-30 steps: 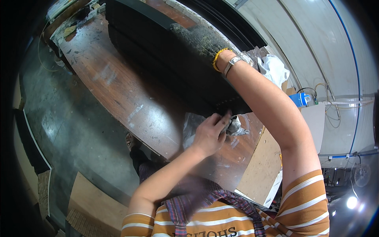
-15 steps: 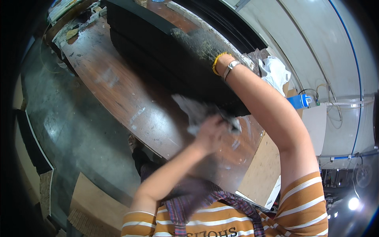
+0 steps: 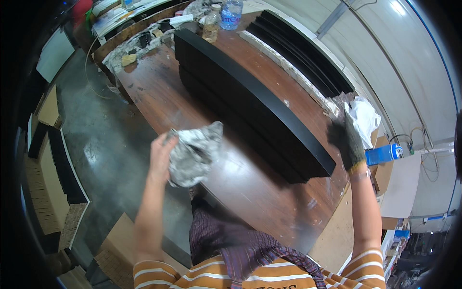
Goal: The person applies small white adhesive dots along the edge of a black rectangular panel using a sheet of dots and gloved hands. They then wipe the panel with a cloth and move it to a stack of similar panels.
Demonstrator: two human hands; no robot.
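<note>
A crumpled, grey-stained white rag (image 3: 195, 156) hangs from my bare left hand (image 3: 162, 156), whose fingers are closed on its edge. It is held up over the table's near left edge, apart from the black piece. That long black piece (image 3: 255, 103), with a gently curved top edge and a stepped side, stands on the brown wooden table (image 3: 231, 168). My right hand (image 3: 347, 142), in a dark grey glove with a yellow cuff, is beyond the right end of the black piece, next to white plastic wrapping (image 3: 364, 118). Motion smears its fingers, so their grip does not show.
Black ridged strips (image 3: 301, 53) lie behind a whitish bar (image 3: 288, 70) at the back. A clear bottle (image 3: 231, 14) and a jar (image 3: 211, 24) stand at the far end. A blue bottle (image 3: 382, 154) sits at the right. Cardboard pieces (image 3: 118, 238) lie at the lower left.
My left hand has lifted the rag away from the black piece, up and to the left. My right hand has left the black piece's top edge and moved right and nearer. The view has shifted.
</note>
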